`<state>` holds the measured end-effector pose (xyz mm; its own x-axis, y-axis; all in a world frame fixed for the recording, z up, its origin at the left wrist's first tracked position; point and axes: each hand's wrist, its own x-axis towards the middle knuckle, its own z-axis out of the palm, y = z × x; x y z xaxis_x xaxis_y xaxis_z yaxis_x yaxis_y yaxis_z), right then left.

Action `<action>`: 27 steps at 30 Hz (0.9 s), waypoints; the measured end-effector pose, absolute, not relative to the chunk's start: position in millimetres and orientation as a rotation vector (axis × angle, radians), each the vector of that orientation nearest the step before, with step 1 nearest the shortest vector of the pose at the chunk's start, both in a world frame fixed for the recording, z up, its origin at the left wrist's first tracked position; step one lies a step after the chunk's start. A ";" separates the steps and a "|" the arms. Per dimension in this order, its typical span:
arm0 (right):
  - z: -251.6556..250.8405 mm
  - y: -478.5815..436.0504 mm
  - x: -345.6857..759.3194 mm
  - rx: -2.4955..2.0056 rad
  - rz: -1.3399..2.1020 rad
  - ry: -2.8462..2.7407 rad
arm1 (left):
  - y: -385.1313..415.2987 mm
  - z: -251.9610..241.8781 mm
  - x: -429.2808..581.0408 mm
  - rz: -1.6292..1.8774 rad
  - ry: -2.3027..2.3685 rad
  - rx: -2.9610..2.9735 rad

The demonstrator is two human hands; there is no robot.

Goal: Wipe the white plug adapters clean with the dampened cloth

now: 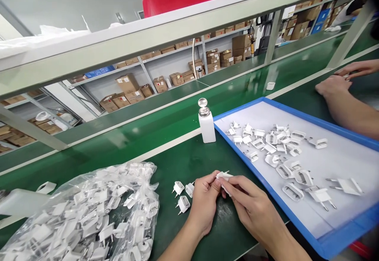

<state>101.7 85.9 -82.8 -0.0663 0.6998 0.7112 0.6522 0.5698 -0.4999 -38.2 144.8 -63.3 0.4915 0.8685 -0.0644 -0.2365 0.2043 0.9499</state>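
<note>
In front of me, both hands meet over a white plug housing, with a thin pin showing at its top. My left hand pinches it from the left. My right hand has its fingers closed on it from the right; something white also shows under those fingers, too covered to make out. Just left of my hands, a few loose white plug housings with pins lie on the green table. A clear plastic bag full of similar housings spreads at the lower left.
A blue-rimmed tray with many scattered plug housings lies at right. Behind my hands stands a white pump bottle. Another person's hands work beyond the tray. A shelf beam crosses overhead; a translucent bottle lies at left.
</note>
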 end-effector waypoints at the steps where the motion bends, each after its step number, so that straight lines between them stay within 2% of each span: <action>1: -83.6 85.2 102.2 -1.121 0.056 -1.777 | 145.0 -64.8 -38.6 0.865 0.717 1.093; 12: -85.7 75.0 95.7 -1.263 0.234 -1.396 | 142.7 -57.9 -36.1 0.886 0.728 1.128; 18: -82.8 76.1 95.2 -1.236 0.387 -1.471 | 142.5 -61.7 -34.5 0.923 0.698 0.897; 27: -81.2 75.6 97.0 -1.138 0.606 -1.577 | 144.7 -68.1 -39.0 0.887 0.737 0.961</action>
<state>97.0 75.6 -81.2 0.0031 0.8928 0.4504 0.3614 0.4190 -0.8330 -39.0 144.7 -68.1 0.4508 0.8820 -0.1376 -0.2972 0.2937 0.9085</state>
